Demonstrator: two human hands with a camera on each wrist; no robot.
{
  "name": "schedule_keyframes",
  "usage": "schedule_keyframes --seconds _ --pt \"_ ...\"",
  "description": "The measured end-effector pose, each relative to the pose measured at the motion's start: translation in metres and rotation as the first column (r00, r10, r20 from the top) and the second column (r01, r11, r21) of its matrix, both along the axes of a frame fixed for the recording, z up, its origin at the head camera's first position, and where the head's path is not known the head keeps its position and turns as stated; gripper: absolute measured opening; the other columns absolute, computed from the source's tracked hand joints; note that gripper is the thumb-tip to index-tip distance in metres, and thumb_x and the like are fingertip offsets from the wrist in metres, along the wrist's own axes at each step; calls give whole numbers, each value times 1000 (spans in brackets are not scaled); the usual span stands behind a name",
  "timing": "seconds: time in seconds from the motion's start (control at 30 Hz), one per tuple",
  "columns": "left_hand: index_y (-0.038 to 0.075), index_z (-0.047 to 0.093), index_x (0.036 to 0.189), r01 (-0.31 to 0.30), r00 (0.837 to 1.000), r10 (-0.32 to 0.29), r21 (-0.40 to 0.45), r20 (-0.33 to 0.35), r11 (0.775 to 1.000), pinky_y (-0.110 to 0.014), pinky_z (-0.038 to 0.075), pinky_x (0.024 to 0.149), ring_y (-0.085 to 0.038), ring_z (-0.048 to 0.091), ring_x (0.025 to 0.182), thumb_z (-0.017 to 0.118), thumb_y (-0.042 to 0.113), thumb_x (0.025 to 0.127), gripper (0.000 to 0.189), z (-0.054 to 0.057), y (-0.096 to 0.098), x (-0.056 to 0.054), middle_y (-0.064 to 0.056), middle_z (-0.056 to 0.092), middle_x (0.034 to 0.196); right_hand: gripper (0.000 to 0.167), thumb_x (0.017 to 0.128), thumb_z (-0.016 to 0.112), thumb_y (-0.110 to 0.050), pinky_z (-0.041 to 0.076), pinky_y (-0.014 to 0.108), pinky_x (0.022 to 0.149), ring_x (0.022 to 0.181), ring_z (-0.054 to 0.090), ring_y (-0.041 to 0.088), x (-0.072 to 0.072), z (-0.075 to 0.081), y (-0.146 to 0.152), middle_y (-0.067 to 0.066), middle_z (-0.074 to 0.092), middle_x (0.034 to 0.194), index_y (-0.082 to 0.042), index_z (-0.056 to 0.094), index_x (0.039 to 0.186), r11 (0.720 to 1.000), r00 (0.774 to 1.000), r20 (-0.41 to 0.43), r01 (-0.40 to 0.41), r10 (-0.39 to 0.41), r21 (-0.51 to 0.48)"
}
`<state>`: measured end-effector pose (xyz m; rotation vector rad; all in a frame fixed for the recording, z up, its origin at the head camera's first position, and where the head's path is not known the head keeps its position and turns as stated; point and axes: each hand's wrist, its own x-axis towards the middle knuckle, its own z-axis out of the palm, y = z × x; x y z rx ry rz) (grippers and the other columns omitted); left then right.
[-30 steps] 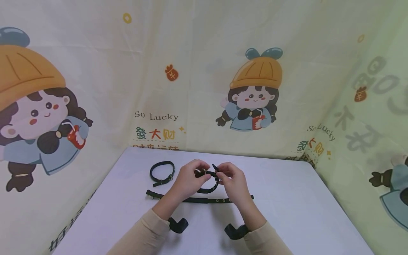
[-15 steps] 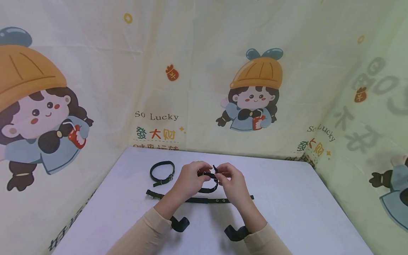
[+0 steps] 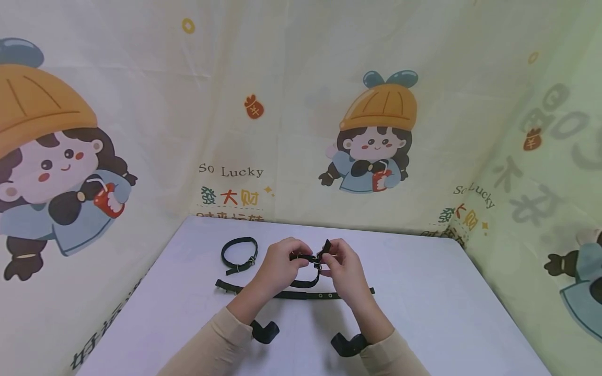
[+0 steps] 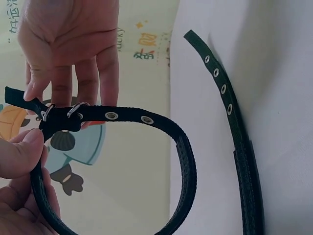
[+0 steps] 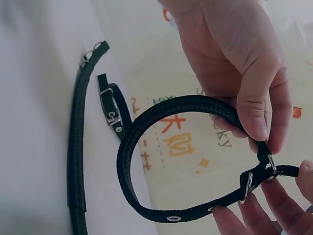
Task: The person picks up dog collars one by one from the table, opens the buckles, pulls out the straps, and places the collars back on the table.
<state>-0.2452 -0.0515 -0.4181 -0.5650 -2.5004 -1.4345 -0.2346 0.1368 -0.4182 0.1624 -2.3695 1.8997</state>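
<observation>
Between both hands, above the table, hangs a black pet collar (image 3: 305,283) bent into a loop, with metal eyelets and a buckle (image 4: 47,112). My left hand (image 3: 282,263) pinches the strap beside the buckle, thumb on top, as the right wrist view shows. My right hand (image 3: 349,269) holds the strap's tail end (image 3: 327,244) between thumb and fingers; the tail sticks out past the buckle. In the left wrist view the right hand's fingers (image 4: 88,83) lie behind the buckle and a second metal ring (image 4: 78,109).
On the white table (image 3: 447,313), a second collar (image 3: 240,239) lies buckled into a loop at back left. A third, unbuckled collar (image 3: 291,295) lies stretched out below the hands, partly covered by the wrists. A patterned cloth (image 3: 291,156) hangs behind the table.
The collar's tail end has swung from leaning left to leaning right, towards the right hand. The left hand has dropped slightly; the collars on the table have not moved.
</observation>
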Motion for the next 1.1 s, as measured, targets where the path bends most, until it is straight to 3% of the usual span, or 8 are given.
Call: schedule_keyframes --seconds 0.37,0.77,1.1 --pt "17 82 106 -2 1000 2 8 5 1000 -25 60 79 -13 65 90 82 0 92 21 -2 0 -2 6 70 97 15 107 62 -4 67 48 84 108 78 30 0 2 3 19 71 118 -7 62 122 998 1000 26 -9 10 -57" --pt "21 82 105 10 999 -11 15 30 1000 -26 60 80 -13 66 90 81 1 92 24 -1 -1 -2 7 69 96 13 107 59 1 67 51 83 106 79 33 -1 1 4 22 71 120 -4 59 119 992 999 43 -9 15 -125" --pt "19 82 106 22 999 -22 8 31 1000 -24 60 80 -12 66 90 80 -2 93 25 0 -1 -1 5 68 96 12 108 60 -1 67 51 83 105 79 33 -1 0 3 23 72 121 -5 60 119 992 999 45 -1 7 -125"
